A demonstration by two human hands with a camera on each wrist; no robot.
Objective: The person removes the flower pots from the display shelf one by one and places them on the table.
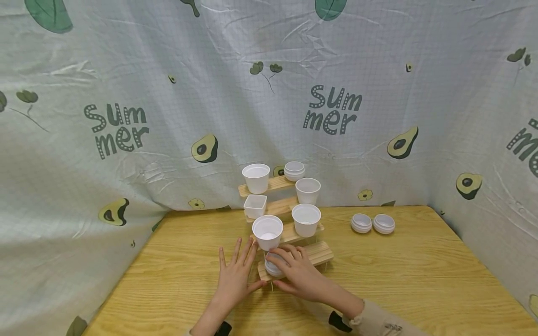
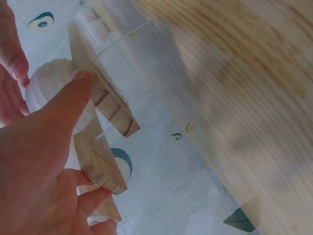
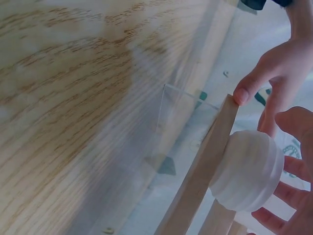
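Note:
A small round white pot (image 1: 273, 266) stands near the left end of the lowest wooden shelf (image 1: 319, 253) of a stepped display stand. My right hand (image 1: 300, 275) holds this pot, with curled fingers around its far side in the right wrist view. To the left of the stand, my left hand (image 1: 234, 279) has its fingers spread. Its thumb touches the end of the lowest shelf, and in the left wrist view its fingertips (image 2: 102, 196) rest at the end of the shelf above. A tapered white cup (image 1: 267, 232) sits just above both hands.
Higher shelves bear more tapered white cups (image 1: 306, 219), a square white cup (image 1: 255, 206) and another small round pot (image 1: 294, 171). Two small round pots (image 1: 361, 223) stand on the wooden table (image 1: 399, 284) at right. A printed curtain (image 1: 252, 116) hangs behind.

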